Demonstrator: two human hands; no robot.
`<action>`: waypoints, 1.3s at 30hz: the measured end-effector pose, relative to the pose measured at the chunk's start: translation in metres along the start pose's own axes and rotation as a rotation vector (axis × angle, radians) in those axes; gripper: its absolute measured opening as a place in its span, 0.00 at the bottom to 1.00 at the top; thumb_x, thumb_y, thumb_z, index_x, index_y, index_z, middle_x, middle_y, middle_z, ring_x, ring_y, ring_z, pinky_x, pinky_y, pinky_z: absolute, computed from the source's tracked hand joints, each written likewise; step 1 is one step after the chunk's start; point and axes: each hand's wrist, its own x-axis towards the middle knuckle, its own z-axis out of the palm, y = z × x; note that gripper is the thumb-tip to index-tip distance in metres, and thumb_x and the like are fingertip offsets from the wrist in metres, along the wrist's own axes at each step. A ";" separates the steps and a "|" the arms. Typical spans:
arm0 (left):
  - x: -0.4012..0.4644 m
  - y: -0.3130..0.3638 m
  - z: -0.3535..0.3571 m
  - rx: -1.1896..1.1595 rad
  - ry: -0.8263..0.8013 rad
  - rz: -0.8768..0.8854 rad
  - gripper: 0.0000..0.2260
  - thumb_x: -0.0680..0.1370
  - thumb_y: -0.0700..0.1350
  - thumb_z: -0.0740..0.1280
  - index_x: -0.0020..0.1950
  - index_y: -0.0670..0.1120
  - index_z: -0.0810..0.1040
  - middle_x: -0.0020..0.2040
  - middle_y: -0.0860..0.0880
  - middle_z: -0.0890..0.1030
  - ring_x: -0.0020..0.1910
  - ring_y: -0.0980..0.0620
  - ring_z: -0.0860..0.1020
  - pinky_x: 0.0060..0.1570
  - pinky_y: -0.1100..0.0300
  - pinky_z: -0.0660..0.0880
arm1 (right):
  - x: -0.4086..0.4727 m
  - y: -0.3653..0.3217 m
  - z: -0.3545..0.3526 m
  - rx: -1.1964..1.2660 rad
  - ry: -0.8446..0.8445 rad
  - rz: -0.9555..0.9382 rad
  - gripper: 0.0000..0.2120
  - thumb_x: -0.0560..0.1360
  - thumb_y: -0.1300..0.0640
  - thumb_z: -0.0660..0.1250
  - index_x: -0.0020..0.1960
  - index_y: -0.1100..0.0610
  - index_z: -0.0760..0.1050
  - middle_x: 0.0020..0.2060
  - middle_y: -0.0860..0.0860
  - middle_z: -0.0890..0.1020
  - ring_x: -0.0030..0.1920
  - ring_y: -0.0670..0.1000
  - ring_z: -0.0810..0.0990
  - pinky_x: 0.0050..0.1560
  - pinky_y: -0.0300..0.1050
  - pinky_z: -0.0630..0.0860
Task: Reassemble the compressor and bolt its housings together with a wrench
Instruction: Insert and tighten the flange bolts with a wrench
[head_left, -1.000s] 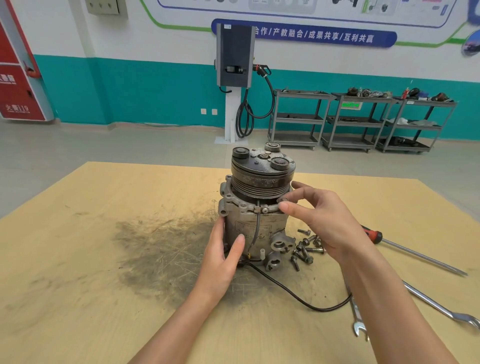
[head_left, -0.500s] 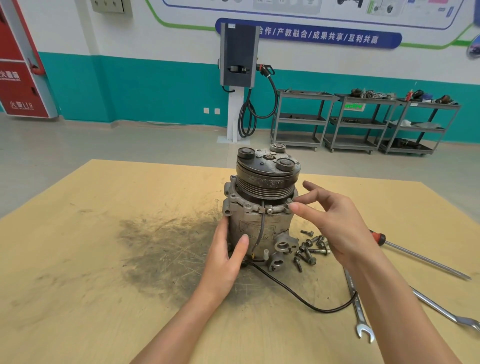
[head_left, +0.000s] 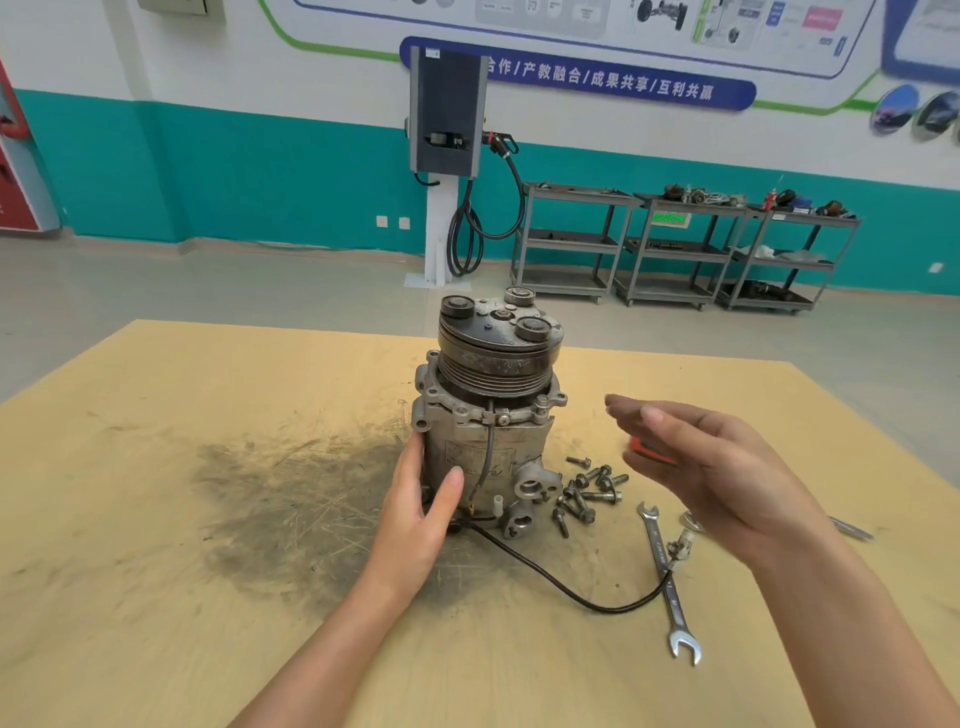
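Compressor (head_left: 488, 415) upright against straight left fingers (head_left: 410, 467); right fingers (head_left: 654, 421) spread, empty, apart.

It was a training workshop: metal parts trolleys (head_left: 571, 241) lined a teal-banded wall, a wall charger (head_left: 447, 109) hung nearby, and a grease-stained wooden worktop (head_left: 208, 519) carried loose bolts (head_left: 587, 493) and a wrench (head_left: 667, 582).

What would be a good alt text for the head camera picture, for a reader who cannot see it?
A compressor stands upright on a wooden table; the left hand holds its side, while the right hand hovers open beside it. Loose bolts and a wrench lie on the table to the right of the compressor.
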 end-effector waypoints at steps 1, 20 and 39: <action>0.000 0.000 0.000 -0.006 -0.001 0.001 0.19 0.78 0.57 0.64 0.65 0.69 0.60 0.66 0.71 0.68 0.68 0.71 0.66 0.67 0.68 0.63 | 0.000 0.004 -0.005 -0.118 0.028 -0.016 0.10 0.70 0.54 0.69 0.47 0.55 0.86 0.57 0.48 0.83 0.62 0.48 0.78 0.61 0.48 0.72; 0.001 -0.007 0.000 -0.022 -0.001 0.028 0.28 0.76 0.53 0.63 0.76 0.56 0.60 0.70 0.66 0.68 0.70 0.68 0.66 0.70 0.61 0.62 | 0.004 0.059 -0.107 -1.602 0.046 0.369 0.05 0.73 0.58 0.62 0.47 0.49 0.70 0.47 0.49 0.78 0.48 0.52 0.77 0.42 0.42 0.73; 0.000 -0.003 -0.001 0.011 0.011 0.000 0.31 0.78 0.59 0.64 0.78 0.53 0.59 0.74 0.60 0.67 0.73 0.63 0.64 0.75 0.50 0.61 | 0.001 0.031 -0.056 -1.160 0.158 -0.446 0.13 0.80 0.51 0.61 0.61 0.43 0.78 0.37 0.37 0.80 0.35 0.44 0.76 0.37 0.49 0.74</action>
